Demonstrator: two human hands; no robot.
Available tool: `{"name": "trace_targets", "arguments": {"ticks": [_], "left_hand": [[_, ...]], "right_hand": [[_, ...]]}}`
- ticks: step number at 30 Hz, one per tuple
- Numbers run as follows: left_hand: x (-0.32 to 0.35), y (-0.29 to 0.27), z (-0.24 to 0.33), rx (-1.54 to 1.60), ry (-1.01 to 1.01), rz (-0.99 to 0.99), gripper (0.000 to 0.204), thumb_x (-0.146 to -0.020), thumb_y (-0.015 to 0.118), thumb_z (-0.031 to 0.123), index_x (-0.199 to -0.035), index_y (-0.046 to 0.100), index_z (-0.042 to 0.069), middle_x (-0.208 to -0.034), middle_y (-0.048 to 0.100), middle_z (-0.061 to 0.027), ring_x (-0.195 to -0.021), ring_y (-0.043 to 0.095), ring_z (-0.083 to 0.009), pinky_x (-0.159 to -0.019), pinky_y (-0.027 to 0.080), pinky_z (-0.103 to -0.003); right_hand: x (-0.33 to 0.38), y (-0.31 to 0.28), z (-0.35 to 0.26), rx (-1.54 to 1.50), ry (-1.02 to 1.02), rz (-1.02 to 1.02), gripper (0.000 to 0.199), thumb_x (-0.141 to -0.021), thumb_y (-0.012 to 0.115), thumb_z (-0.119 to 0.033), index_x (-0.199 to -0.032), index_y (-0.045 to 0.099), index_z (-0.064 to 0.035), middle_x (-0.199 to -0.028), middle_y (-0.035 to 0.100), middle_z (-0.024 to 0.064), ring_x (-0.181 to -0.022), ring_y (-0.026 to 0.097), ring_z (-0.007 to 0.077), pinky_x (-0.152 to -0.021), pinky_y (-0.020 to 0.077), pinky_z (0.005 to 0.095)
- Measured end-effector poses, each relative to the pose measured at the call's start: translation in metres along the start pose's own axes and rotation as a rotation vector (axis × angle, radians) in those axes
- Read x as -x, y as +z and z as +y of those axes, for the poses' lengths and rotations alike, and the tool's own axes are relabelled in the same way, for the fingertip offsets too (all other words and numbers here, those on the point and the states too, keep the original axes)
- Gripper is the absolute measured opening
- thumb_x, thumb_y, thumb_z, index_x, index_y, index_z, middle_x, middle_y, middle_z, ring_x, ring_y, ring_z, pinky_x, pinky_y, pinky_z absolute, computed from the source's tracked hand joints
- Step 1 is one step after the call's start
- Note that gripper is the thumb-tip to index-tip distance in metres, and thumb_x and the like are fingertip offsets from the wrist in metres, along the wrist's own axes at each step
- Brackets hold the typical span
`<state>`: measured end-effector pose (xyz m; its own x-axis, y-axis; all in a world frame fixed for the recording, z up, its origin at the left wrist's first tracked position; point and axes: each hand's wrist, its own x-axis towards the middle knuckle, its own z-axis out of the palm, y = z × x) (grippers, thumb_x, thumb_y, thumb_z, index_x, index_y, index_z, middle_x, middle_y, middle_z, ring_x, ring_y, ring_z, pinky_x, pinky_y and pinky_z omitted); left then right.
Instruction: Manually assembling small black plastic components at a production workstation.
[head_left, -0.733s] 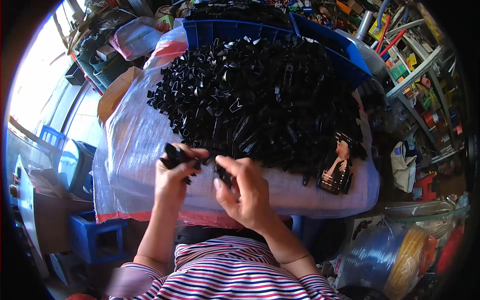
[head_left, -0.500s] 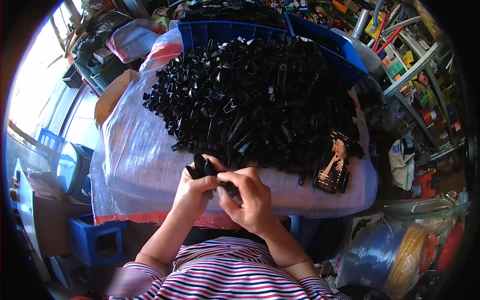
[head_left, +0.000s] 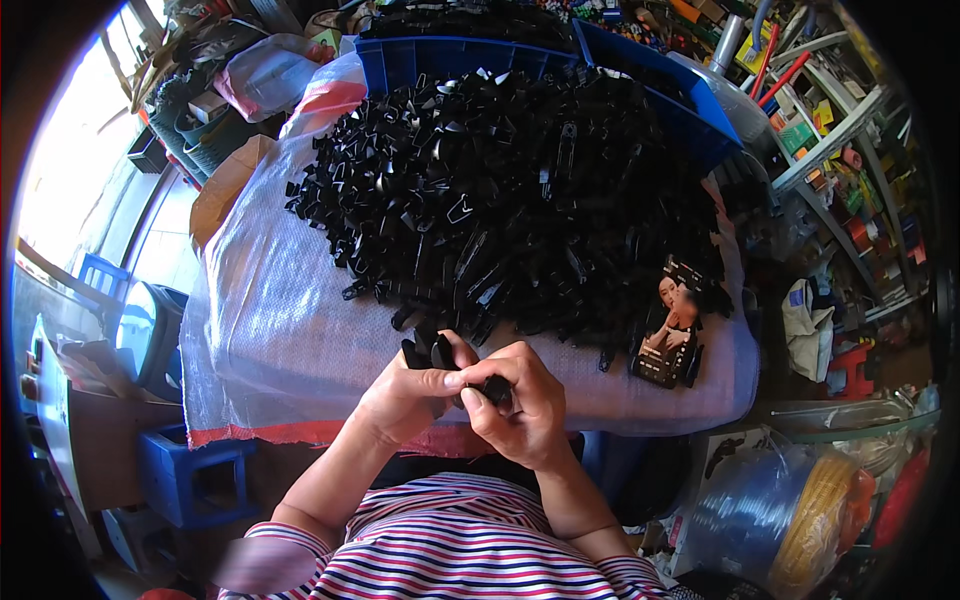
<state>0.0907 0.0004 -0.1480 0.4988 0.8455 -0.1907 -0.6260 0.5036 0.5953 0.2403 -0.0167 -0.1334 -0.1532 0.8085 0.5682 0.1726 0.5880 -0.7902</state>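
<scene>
Close together at the near edge of the heap, my two hands meet over small black pieces. My left hand (head_left: pixel 405 392) is closed around several black clip-like pieces (head_left: pixel 425 350) whose rounded ends stick up above the thumb. Between the thumb and fingers of my right hand (head_left: pixel 525 405) is another black piece (head_left: pixel 493 389), and its inner end lies against the left fingertips. The exact kind of these pieces is hard to make out. Just beyond the hands spreads a large heap of black clip parts (head_left: pixel 480 200), stubby at left and longer toward the right.
A white woven sack (head_left: pixel 270 320) with a red hem lies under the heap. Two blue bins (head_left: pixel 460 65) stand behind it. At right a phone (head_left: pixel 658 365) with a lit screen leans on the parts. Left is a blue stool (head_left: pixel 195 480); right, a cluttered shelf (head_left: pixel 830 140).
Both hands have shifted a little to the right. More of the black piece in my right hand shows now. The picture on the phone has changed.
</scene>
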Motion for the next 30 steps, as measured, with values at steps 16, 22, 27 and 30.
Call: {"name": "trace_targets", "arguments": {"ticks": [16,22,27,30], "left_hand": [[-0.008,0.01,-0.002,-0.078,0.153,0.183,0.023,-0.072,0.072,0.014,-0.084,0.057,0.003,-0.074,0.057,-0.0032,-0.066,0.055,-0.0128,-0.059,0.042,-0.023],[-0.011,0.002,-0.007,0.007,0.16,0.17,0.022,-0.074,0.071,0.012,-0.087,0.056,0.004,-0.077,0.056,-0.0033,-0.072,0.055,-0.0139,-0.065,0.044,-0.026],[-0.01,0.001,-0.006,-0.01,0.152,0.165,0.021,-0.074,0.07,0.012,-0.086,0.055,0.004,-0.077,0.057,-0.0048,-0.075,0.055,-0.0148,-0.068,0.043,-0.027],[-0.01,0.003,-0.005,-0.122,0.204,0.178,0.021,-0.073,0.071,0.012,-0.085,0.056,0.003,-0.076,0.057,-0.0049,-0.073,0.055,-0.0147,-0.066,0.043,-0.027]], "right_hand": [[0.015,-0.012,-0.005,-0.111,0.154,0.156,0.022,-0.076,0.07,-0.008,-0.092,0.057,0.0001,-0.09,0.056,0.0102,-0.073,0.057,0.0139,-0.065,0.0474,0.022],[0.02,-0.019,-0.006,0.153,0.202,0.042,0.024,-0.079,0.069,-0.012,-0.095,0.058,0.0014,-0.079,0.059,0.0053,-0.07,0.054,0.0094,-0.061,0.0432,0.0204],[0.017,-0.016,-0.013,0.129,0.279,0.115,0.025,-0.087,0.06,-0.022,-0.096,0.057,0.0014,-0.08,0.058,0.0046,-0.067,0.05,0.0088,-0.062,0.0406,0.0196],[0.017,-0.015,-0.012,0.123,0.294,0.075,0.027,-0.087,0.058,-0.024,-0.097,0.056,0.001,-0.081,0.059,0.0049,-0.068,0.051,0.0096,-0.062,0.0414,0.0209]]}}
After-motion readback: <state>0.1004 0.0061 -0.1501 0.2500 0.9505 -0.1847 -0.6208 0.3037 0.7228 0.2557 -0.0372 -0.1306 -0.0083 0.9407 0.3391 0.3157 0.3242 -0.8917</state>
